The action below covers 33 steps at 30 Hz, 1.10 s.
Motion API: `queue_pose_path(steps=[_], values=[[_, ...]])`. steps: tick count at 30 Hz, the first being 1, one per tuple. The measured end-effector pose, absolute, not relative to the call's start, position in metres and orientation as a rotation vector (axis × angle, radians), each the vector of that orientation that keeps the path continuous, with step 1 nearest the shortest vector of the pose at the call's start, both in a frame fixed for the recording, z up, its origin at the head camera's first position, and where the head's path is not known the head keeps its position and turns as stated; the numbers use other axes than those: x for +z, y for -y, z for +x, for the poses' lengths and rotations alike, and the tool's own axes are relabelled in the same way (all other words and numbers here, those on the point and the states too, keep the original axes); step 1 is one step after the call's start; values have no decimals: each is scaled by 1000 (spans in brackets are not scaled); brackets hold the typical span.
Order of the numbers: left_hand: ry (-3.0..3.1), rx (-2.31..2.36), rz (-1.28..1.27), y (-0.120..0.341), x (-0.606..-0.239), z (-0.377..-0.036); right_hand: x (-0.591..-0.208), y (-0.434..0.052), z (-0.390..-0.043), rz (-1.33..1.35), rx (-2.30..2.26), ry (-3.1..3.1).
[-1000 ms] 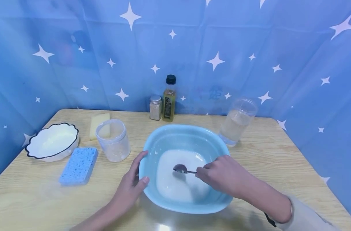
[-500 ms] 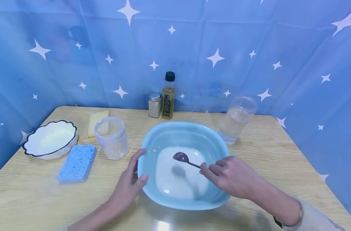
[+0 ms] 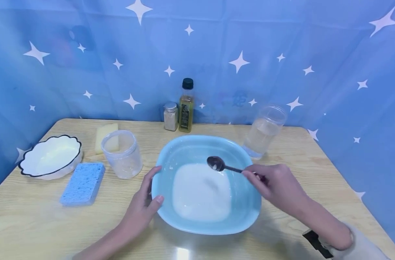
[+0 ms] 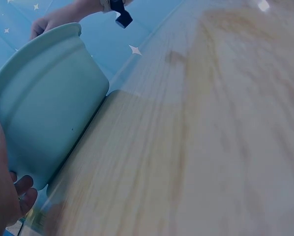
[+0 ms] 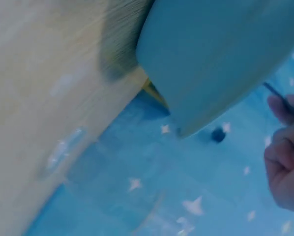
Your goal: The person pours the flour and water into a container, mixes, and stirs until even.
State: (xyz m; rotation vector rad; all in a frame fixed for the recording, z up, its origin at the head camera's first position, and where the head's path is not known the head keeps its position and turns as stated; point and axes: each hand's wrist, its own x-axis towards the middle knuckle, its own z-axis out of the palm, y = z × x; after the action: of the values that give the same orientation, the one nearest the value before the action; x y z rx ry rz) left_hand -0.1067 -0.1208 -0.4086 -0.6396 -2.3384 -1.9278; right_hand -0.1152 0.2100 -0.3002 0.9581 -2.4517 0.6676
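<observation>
A light blue plastic basin [image 3: 204, 229] with a pool of white, milky liquid [image 3: 200, 195] in it stands on the table. My left hand [image 3: 140, 204] holds the basin's left side, thumb at the rim and fingers along the outer wall. Low on the basin's outside [image 4: 53, 98], some fingertips show curled in the left wrist view. Over the basin's right half, my right hand [image 3: 278, 184] pinches the handle of a dark metal spoon [image 3: 215, 163]. The spoon's bowl hangs above the liquid with a little white matter in it. In the right wrist view, the basin wall covers the spoon's bowl.
Left of the basin are a clear plastic jar [image 3: 124, 160], a blue sponge [image 3: 82, 184], a pale yellow sponge [image 3: 101, 139] and a white scalloped bowl [image 3: 52, 157]. Behind it stand a small shaker jar [image 3: 170, 117], an oil bottle [image 3: 185, 112] and a clear container of liquid [image 3: 262, 133].
My right hand has lifted the spoon out of the liquid and moved it up and to the right. The left hand keeps its hold on the basin.
</observation>
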Motion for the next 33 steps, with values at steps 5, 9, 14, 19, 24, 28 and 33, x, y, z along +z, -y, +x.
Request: queue_pose_path(steps=[5, 9, 14, 19, 24, 28, 33], values=[[2350, -1908, -656, 121, -408, -106, -296, -238, -109, 429, 1076, 2741], [2363, -1868, -656, 122, -407, -106, -299, -258, -106, 210, 1489, 2766], [2380, -1855, -648, 123, -406, -104, -306, -277, -102, 205, 2020, 2536], [2380, -1849, -658, 122, -406, -104, -315, -302, -94, 230, 2348, 2228], [2373, -1827, -672, 120, -406, -105, -327, -332, -86, 192, 2388, 2166], [2372, -1831, -679, 120, -406, -106, -338, -356, -82, 155, 2421, 2216], [2383, -1832, -668, 121, -405, -105, -350, -373, -81, 137, 2435, 2437]])
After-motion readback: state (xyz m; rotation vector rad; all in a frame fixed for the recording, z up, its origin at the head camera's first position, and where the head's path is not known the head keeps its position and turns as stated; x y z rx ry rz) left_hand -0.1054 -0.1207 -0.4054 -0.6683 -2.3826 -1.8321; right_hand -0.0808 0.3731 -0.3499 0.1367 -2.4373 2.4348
